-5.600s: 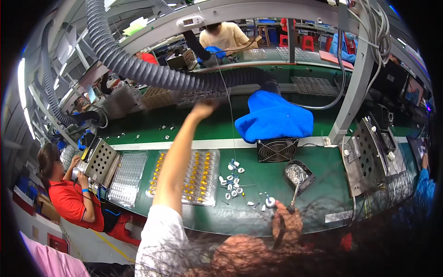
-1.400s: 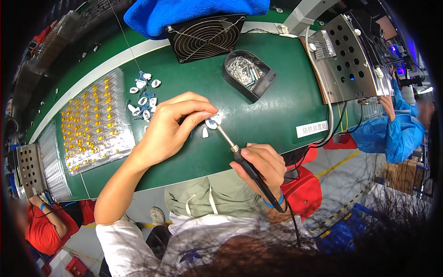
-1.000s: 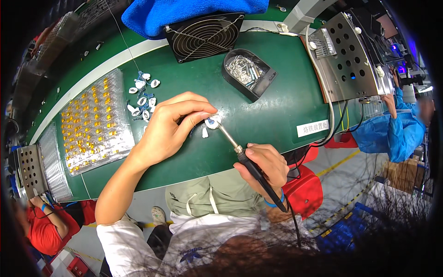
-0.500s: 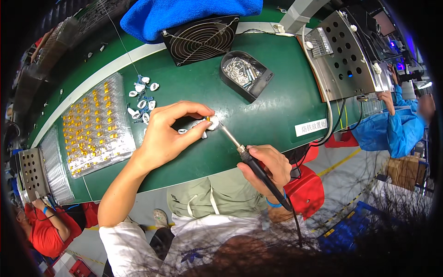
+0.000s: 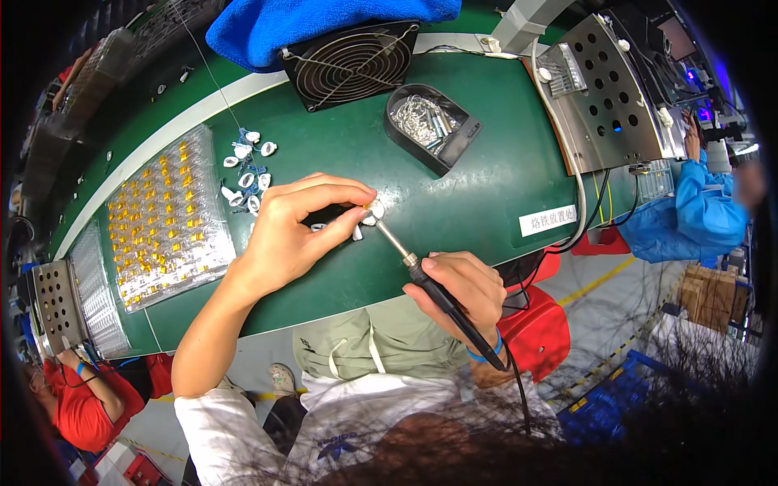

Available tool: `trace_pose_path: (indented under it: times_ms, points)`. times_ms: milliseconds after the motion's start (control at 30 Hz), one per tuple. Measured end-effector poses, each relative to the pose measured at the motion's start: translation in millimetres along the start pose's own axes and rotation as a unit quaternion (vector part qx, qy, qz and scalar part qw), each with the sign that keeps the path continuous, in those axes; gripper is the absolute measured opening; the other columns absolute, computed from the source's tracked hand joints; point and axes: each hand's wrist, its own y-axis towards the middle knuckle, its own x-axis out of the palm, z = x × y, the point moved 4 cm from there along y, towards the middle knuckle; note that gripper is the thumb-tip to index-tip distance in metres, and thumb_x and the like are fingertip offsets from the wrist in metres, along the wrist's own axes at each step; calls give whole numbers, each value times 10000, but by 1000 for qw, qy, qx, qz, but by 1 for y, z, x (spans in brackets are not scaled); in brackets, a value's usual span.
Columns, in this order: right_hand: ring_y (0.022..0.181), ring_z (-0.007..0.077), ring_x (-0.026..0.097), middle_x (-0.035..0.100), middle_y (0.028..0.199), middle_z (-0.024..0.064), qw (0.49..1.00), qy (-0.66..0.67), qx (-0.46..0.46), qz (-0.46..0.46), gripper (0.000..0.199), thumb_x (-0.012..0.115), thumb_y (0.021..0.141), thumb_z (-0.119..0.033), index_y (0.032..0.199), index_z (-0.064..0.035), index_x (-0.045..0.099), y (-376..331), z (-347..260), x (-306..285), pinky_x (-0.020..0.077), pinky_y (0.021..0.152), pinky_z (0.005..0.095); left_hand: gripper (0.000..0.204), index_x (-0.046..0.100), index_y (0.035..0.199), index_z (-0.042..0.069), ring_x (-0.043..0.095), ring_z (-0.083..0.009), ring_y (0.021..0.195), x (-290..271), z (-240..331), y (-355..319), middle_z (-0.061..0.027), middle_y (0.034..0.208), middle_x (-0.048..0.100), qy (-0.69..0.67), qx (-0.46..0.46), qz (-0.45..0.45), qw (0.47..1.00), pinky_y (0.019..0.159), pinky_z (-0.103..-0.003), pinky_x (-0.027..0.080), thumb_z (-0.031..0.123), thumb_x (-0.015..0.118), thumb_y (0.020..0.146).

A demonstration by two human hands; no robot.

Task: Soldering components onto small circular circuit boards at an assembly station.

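Observation:
Between the thumb and forefinger of my left hand (image 5: 300,231) is a small white rounded part (image 5: 376,212), mostly covered by the fingertips. My right hand (image 5: 470,287) grips the black handle of a soldering iron (image 5: 442,298). The iron's metal tip reaches up and left to the white part, right beside my left fingertips; whether it touches cannot be made out. Left of my left hand lies a loose group of small white ring-shaped parts (image 5: 246,180) with dark blue wires. Beyond them is a clear plastic tray (image 5: 215,219) filled with rows of small orange-gold pieces.
A black open bin (image 5: 444,164) of metal bits sits beyond my hands. Behind it stand a black fan (image 5: 350,69) and a blue towel (image 5: 267,32). At right are a perforated metal box (image 5: 604,97) and a person in blue (image 5: 701,211); another in red (image 5: 89,405) sits left.
My right hand has moved slightly left and up, bringing the iron's tip from just right of the white part to it. My left hand has stayed almost still.

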Motion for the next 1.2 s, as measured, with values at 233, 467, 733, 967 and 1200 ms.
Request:
trace_pose_path:
  times_ms: [233,467,733,967,1200]
  points:
    - [777,346,769,740,849,173,1000,-1,5,-1,460,971,662,-67,1042,36,734,-1,0,1,615,645,366,185,781,1085,-30,772,-267,970,0,2,0,-150,1097,787,6,19,0,1000,852,-356,619,-37,773,901]
    - [777,345,769,740,848,165,1000,-1,5,-1,462,974,667,-83,1046,30,736,-1,1,0,614,640,366,177,786,1055,-17,771,-248,988,1,4,1,-141,1101,787,19,25,3,999,852,-336,621,-50,791,882]
    - [780,342,768,738,849,159,1000,-3,-3,5,470,975,668,-86,1055,22,732,-1,1,1,615,633,364,183,785,1063,-19,769,-249,977,2,5,2,-139,1097,784,31,39,4,999,845,-337,622,-54,791,883]
    - [757,292,748,742,888,122,1000,-4,-4,6,466,962,715,-74,1118,-4,738,-3,1,1,640,685,361,187,785,1063,-20,769,-248,969,3,5,2,-137,1091,784,34,38,6,999,840,-335,622,-49,799,880]
    - [755,291,747,741,886,123,1000,-3,-10,6,479,964,710,-70,1127,-5,736,-1,1,1,644,691,366,181,787,1058,-14,767,-246,960,3,5,2,-134,1080,786,28,25,5,999,833,-332,618,-46,800,880]
